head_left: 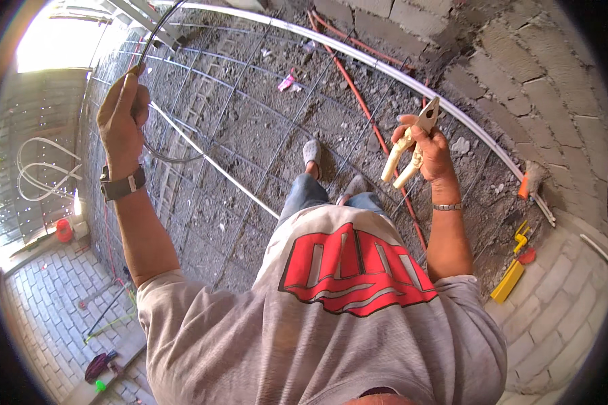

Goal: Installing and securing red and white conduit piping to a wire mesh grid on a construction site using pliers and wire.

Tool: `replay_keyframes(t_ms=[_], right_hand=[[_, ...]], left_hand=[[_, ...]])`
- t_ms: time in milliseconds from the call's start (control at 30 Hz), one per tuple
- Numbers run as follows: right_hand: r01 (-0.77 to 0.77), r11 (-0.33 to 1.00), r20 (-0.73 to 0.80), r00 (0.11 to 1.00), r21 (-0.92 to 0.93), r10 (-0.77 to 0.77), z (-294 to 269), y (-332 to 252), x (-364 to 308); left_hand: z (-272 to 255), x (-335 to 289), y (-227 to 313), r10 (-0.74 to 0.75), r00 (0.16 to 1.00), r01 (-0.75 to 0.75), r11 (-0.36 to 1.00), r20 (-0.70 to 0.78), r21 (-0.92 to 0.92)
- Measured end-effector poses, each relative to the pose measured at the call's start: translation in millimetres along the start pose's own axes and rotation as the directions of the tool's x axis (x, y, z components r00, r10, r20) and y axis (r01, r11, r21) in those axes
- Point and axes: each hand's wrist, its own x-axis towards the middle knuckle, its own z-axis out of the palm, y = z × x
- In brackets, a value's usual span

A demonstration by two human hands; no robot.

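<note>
My left hand [123, 120] is raised at the left, its fingers closed round a thin dark cable [154, 35]. The cable runs up from my fingertips past the top edge, and a dark curved length [172, 160] shows below the hand. On the right, my right hand [434, 154] grips a pair of pliers [428, 116] with cream handles. Their jaws point up and away from me, and the handles spread apart below my fingers. The pliers and the cable are well apart.
A grid of steel rebar [240, 84] lies over rough dirt around my feet. White pipes [358, 52] and an orange conduit [358, 94] cross it. Block walls [513, 74] rise at the right. A yellow tool [508, 280] lies at right; a coiled white tube [40, 169] is at left.
</note>
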Motion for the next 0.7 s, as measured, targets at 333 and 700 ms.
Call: replay_keyframes(t_ms=[333,700], right_hand=[[0.131,0.972,0.107,0.982,0.193,-0.154,56,-55,-10],[0.211,0.968,-0.245,0.940,-0.135,-0.239,18,-94,-4]], left_hand=[[48,-26,28,-0.017,0.995,0.048,0.948,0.102,-0.315],[36,-22,48,0.114,0.958,0.006,0.910,0.262,-0.414]])
